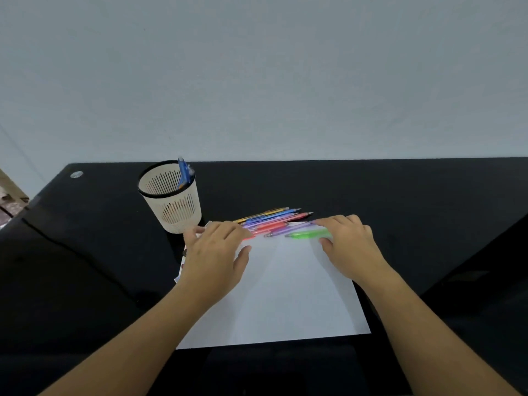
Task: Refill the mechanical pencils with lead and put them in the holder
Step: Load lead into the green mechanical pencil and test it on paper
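Spreading across the lower view, a black table (400, 201) carries a white sheet of paper (280, 298), and everything else is placed against that sheet. Beyond the sheet's far left corner stands a cream slotted pencil holder (171, 201) with a black rim, upright. The left hand (214, 252) lies palm down on the sheet's far left corner, fingers straight and spread, gripping nothing, its fingertips reaching the nearest pencil. The right hand (348, 244) rests over the sheet's far right corner. Its fingers arch above a green mechanical pencil (308, 234) and its thumb lies against the pencil's near side. Whether it actually pinches the pencil cannot be told. Along the sheet's far edge, between the two hands, a bundle of coloured mechanical pencils (274, 220) lies side by side, tips pointing right, partly on the sheet and partly past it. One blue mechanical pencil (184, 172) leans inside the holder. Small printed items (183, 264) peek out at the sheet's left edge, too hidden to identify.
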`<action>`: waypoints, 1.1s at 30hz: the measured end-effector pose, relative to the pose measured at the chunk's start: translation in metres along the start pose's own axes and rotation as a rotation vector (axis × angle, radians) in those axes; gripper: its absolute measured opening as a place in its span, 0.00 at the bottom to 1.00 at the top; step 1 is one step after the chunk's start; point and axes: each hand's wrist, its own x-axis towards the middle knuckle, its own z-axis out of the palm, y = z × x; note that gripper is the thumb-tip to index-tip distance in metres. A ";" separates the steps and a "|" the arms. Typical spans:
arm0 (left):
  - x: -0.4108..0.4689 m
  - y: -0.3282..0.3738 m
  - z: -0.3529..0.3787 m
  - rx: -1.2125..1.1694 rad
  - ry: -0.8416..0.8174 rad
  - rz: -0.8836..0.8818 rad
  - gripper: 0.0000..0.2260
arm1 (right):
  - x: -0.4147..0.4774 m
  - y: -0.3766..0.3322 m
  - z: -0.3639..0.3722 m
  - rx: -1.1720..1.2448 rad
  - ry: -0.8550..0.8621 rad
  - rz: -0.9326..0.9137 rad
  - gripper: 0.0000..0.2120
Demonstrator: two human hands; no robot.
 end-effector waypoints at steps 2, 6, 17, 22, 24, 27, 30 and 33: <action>0.000 0.002 0.005 0.000 -0.016 -0.006 0.12 | 0.002 0.002 0.005 -0.020 -0.017 -0.001 0.18; -0.002 0.004 0.009 0.000 -0.028 -0.015 0.12 | -0.001 0.002 0.010 -0.059 0.013 -0.054 0.12; -0.021 0.013 -0.015 -0.022 0.002 -0.025 0.11 | -0.055 -0.026 -0.015 0.154 0.081 -0.202 0.10; -0.036 0.015 -0.030 -0.058 0.014 0.035 0.11 | -0.078 -0.049 -0.027 0.232 0.042 -0.273 0.08; -0.042 0.016 -0.034 -0.066 -0.001 0.065 0.11 | -0.085 -0.057 -0.030 0.284 0.005 -0.291 0.08; -0.047 0.014 -0.037 -0.055 -0.020 0.077 0.08 | -0.090 -0.063 -0.032 0.319 -0.014 -0.299 0.09; -0.054 0.009 -0.041 -0.049 -0.013 0.051 0.07 | -0.095 -0.063 -0.037 0.399 -0.047 -0.245 0.09; -0.057 0.005 -0.043 -0.043 -0.001 0.040 0.07 | -0.098 -0.062 -0.040 0.560 -0.066 -0.167 0.07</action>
